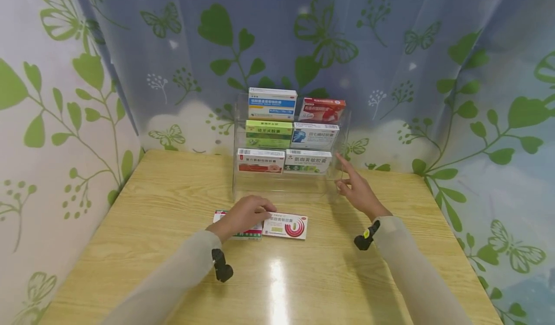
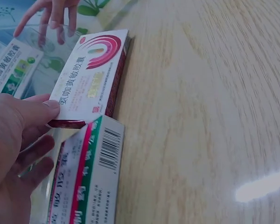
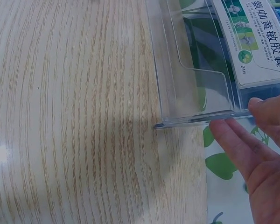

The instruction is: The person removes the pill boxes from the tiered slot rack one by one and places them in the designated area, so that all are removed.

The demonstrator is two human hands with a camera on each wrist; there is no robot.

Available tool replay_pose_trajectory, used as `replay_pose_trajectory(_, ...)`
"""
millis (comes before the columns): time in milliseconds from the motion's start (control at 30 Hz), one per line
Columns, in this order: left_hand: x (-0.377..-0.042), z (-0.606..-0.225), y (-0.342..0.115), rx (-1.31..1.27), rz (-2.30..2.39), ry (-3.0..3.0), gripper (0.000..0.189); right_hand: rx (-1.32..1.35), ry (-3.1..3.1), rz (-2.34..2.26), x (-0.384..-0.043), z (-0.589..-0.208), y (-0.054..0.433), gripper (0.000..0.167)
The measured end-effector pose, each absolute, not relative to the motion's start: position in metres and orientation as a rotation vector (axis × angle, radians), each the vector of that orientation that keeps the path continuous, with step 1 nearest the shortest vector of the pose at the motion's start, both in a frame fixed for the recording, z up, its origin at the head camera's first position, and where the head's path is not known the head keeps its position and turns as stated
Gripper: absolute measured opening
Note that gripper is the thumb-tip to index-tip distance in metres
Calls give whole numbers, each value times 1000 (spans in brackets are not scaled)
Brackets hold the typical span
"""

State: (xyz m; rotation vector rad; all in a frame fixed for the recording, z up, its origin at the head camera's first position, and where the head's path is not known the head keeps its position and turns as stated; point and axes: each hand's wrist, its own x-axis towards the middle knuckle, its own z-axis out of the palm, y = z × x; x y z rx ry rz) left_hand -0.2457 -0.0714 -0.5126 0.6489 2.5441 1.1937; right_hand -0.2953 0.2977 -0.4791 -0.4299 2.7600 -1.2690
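Observation:
My left hand [image 1: 244,215] pinches the near left corner of a white medicine box [image 1: 288,226] with pink rings, its thumb on the printed face. Below that hand lies a second medicine box [image 2: 105,163] with red and green stripes, partly covered by the hand in the head view. A clear acrylic display rack [image 1: 282,186] stands behind, its upper tiers filled with medicine boxes. At the rack's right side is my right hand [image 1: 361,195], index finger extended, fingertips [image 3: 219,126] right at the side panel and thumb near its edge.
The rack carries pairs of boxes: blue-white [image 1: 272,104] and red [image 1: 322,110] on top, green [image 1: 269,134] and white-blue [image 1: 315,136] in the middle, red-white [image 1: 260,162] and green-white [image 1: 307,162] lower. A patterned curtain [image 1: 173,74] hangs behind the wooden table [image 1: 173,180].

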Motion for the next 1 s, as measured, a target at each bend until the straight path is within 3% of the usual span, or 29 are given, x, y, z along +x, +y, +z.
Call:
replay_pose_trajectory(533,-246,-525,-77,737,1039,2658,20,-430,2751,-1278,-295,-479,296,86)
replay_pose_trajectory(1000,-281,-443,-102,852,945,3097,25,-420,2770,-1248,-293,-478,296,86)
